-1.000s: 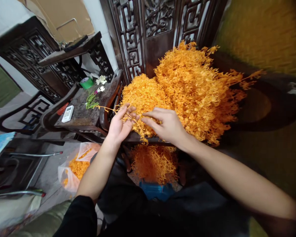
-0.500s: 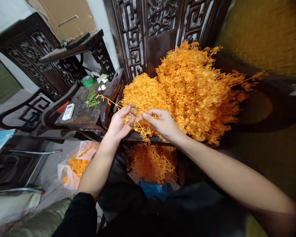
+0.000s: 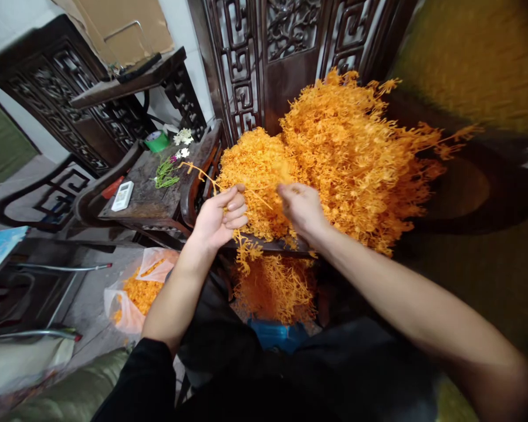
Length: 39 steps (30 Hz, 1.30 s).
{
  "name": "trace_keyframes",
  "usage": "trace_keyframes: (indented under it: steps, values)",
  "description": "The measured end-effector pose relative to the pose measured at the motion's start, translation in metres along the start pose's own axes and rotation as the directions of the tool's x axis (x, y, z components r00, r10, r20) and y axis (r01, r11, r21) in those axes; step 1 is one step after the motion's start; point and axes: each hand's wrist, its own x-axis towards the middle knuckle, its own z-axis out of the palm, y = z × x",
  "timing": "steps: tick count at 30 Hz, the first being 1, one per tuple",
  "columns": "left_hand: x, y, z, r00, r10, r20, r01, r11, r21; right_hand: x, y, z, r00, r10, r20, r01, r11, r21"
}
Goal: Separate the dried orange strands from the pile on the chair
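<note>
My left hand (image 3: 222,217) is closed around a thin orange plastic-looking stem (image 3: 202,172). One end of this stem points up and left past the thumb, while a branching tuft (image 3: 248,252) hangs below the fingers. To the right, my right hand (image 3: 303,211) has its fingers curled together, with a motion-blurred orange sprig (image 3: 283,171) at their tips. Behind both hands, a large heap of orange artificial sprigs (image 3: 347,158) lies on the dark wooden seat. More orange stems (image 3: 281,287) are bunched below the seat edge, above a blue container (image 3: 277,335).
On the left, a dark wooden side table (image 3: 147,202) holds green tape (image 3: 156,141), a white remote (image 3: 122,196), green stems (image 3: 165,173) and white flowers (image 3: 183,137). A plastic bag (image 3: 114,299) with orange pieces sits on the floor. A carved chair back (image 3: 288,82) rises behind the heap.
My right hand has moved right, away from my left hand, and its fingers have curled in. My left hand's fingers have closed more tightly around the stem.
</note>
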Motion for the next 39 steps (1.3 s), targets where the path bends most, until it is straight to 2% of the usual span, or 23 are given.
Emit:
trace_keyframes:
  steps: [2, 5, 7, 10, 11, 12, 13, 14, 15, 16, 17, 18, 20, 21, 22, 25, 29, 32, 35, 36, 37, 38, 39]
  values:
    - [0.0, 0.004, -0.003, 0.998, 0.055, -0.037, -0.056, 0.998, -0.029, 0.01, 0.002, -0.013, 0.995, 0.048, -0.087, -0.05, 0.998, -0.024]
    - [0.007, 0.002, -0.011, 0.984, 0.14, -0.11, -0.147, 0.987, -0.058, 0.011, 0.002, -0.022, 1.0, 0.008, 0.008, -0.007, 0.993, -0.12]
    - [0.014, -0.004, -0.015, 0.976, 0.167, -0.139, -0.176, 0.983, -0.06, 0.004, -0.001, -0.021, 0.991, -0.136, 0.007, 0.133, 0.96, -0.244]
    - [0.021, -0.01, -0.016, 0.963, 0.206, -0.176, -0.219, 0.974, -0.058, -0.008, -0.013, -0.019, 0.918, -0.389, -0.074, 0.315, 0.83, -0.46]
    - [0.023, -0.011, -0.015, 0.958, 0.217, -0.187, -0.232, 0.971, -0.063, -0.012, -0.018, -0.02, 0.914, -0.401, -0.055, 0.318, 0.797, -0.514]
    - [0.023, -0.011, -0.015, 0.953, 0.228, -0.198, -0.245, 0.967, -0.071, -0.016, -0.025, -0.02, 0.937, -0.349, 0.031, 0.307, 0.774, -0.554]
    - [0.024, -0.01, -0.014, 0.95, 0.235, -0.208, -0.256, 0.963, -0.079, -0.02, -0.031, -0.021, 0.952, -0.231, 0.199, 0.304, 0.757, -0.578]
    - [0.024, -0.01, -0.014, 0.947, 0.238, -0.217, -0.262, 0.961, -0.085, -0.023, -0.037, -0.02, 0.903, -0.066, 0.424, 0.325, 0.75, -0.576]
    - [0.024, -0.01, -0.014, 0.945, 0.237, -0.225, -0.261, 0.961, -0.086, -0.027, -0.042, -0.019, 0.765, 0.085, 0.638, 0.36, 0.765, -0.533]
    - [0.025, -0.011, -0.015, 0.944, 0.234, -0.231, -0.258, 0.963, -0.08, -0.031, -0.046, -0.017, 0.604, 0.159, 0.781, 0.384, 0.8, -0.46]
    - [0.025, -0.013, -0.015, 0.944, 0.231, -0.236, -0.253, 0.965, -0.069, -0.034, -0.047, -0.013, 0.511, 0.138, 0.848, 0.394, 0.839, -0.374]
    - [0.026, -0.016, -0.014, 0.945, 0.226, -0.236, -0.245, 0.968, -0.054, -0.036, -0.047, -0.007, 0.535, 0.043, 0.844, 0.403, 0.865, -0.3]
    - [0.026, -0.024, -0.011, 0.945, 0.223, -0.239, -0.236, 0.972, -0.026, -0.038, -0.041, 0.005, 0.74, -0.22, 0.636, 0.48, 0.835, -0.27]
    - [0.026, -0.029, -0.008, 0.945, 0.222, -0.24, -0.233, 0.972, -0.016, -0.037, -0.035, 0.01, 0.796, -0.333, 0.506, 0.53, 0.786, -0.318]
    - [0.025, -0.034, -0.004, 0.947, 0.218, -0.236, -0.227, 0.974, -0.012, -0.035, -0.029, 0.014, 0.804, -0.418, 0.422, 0.575, 0.727, -0.376]
    - [0.022, -0.042, 0.009, 0.962, 0.18, -0.207, -0.19, 0.981, -0.03, -0.027, -0.012, 0.019, 0.738, -0.55, 0.391, 0.674, 0.574, -0.465]
    - [0.019, -0.035, 0.02, 0.973, 0.15, -0.175, -0.164, 0.984, -0.064, -0.031, -0.007, 0.019, 0.614, -0.669, 0.419, 0.785, 0.461, -0.413]
    - [0.02, -0.021, 0.016, 0.966, 0.189, -0.176, -0.206, 0.975, -0.085, -0.053, -0.013, 0.023, 0.46, -0.758, 0.462, 0.888, 0.382, -0.257]
    - [0.023, -0.006, 0.005, 0.958, 0.199, -0.206, -0.229, 0.964, -0.135, -0.08, -0.02, 0.03, 0.256, -0.83, 0.495, 0.965, 0.251, -0.078]
    - [0.023, -0.002, 0.001, 0.96, 0.194, -0.203, -0.227, 0.962, -0.153, -0.086, -0.022, 0.032, 0.227, -0.825, 0.518, 0.97, 0.237, -0.047]
    - [0.023, 0.001, -0.003, 0.963, 0.19, -0.191, -0.223, 0.96, -0.168, -0.09, -0.023, 0.033, 0.24, -0.806, 0.542, 0.964, 0.264, -0.034]
    - [0.022, 0.005, -0.006, 0.966, 0.19, -0.174, -0.22, 0.959, -0.178, -0.092, -0.023, 0.032, 0.292, -0.775, 0.56, 0.942, 0.333, -0.03]
    - [0.021, 0.008, -0.008, 0.969, 0.191, -0.155, -0.218, 0.958, -0.187, -0.091, -0.024, 0.03, 0.371, -0.733, 0.571, 0.902, 0.43, -0.033]
